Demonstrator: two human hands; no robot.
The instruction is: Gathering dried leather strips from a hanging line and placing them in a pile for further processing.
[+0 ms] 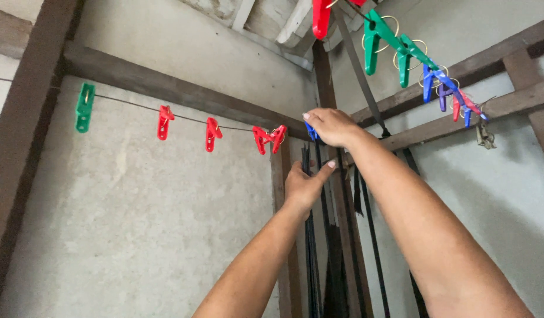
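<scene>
1. The right hand (332, 126) is raised to the line (189, 118) at the corner post (325, 76), with its fingers pressed together in a pinch on a blue peg (310, 132).
2. Only a small part of the blue peg shows, just below the fingertips; it sits on the line right beside the post.
3. The left hand (304, 184) is just below the blue peg, thumb pointing up to the right, fingers curled round the top of dark strips (310, 235) that hang down along the post. How tightly those fingers close cannot be told.
4. More dark straps (372, 235) hang below the right hand, on the far side of the post.
5. Left of the blue peg, two red pegs (269, 139) sit touching each other on the line.
6. Further left of the blue peg come a red peg (212, 133), another red one (164, 121), and a green peg (84, 106) nearest the left beam.
7. Above and to the right of the blue peg, a second line climbs with a red peg (321, 17) at the top, then green pegs (387, 41), blue pegs (437, 82) and a small red one lowest.
8. A grey wall (136, 224) lies behind the line.
</scene>
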